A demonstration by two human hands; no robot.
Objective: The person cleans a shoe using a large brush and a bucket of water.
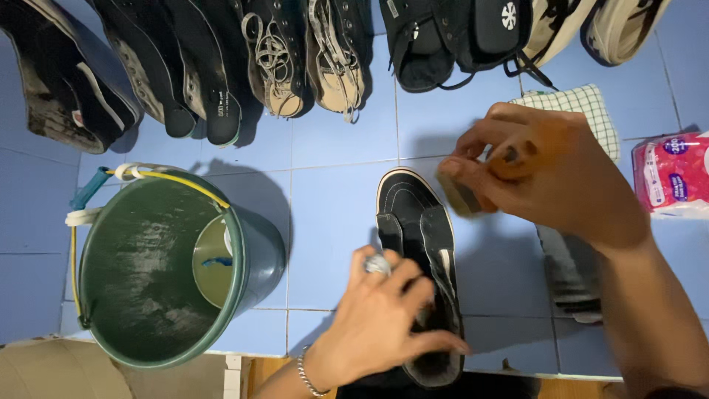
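left hand [384, 314] grips the black shoe [417, 236] at its heel on the blue tile floor [332, 199]. right hand [543, 166] clasps a brush [459, 193] beside the toe.

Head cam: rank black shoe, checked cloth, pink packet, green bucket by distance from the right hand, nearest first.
Measured from the right hand, which holds a brush:
1. Checked cloth, directly behind the hand and partly hidden by it.
2. Black shoe, just left of and below it, under the left hand.
3. Pink packet, at the right edge.
4. Green bucket, far left.
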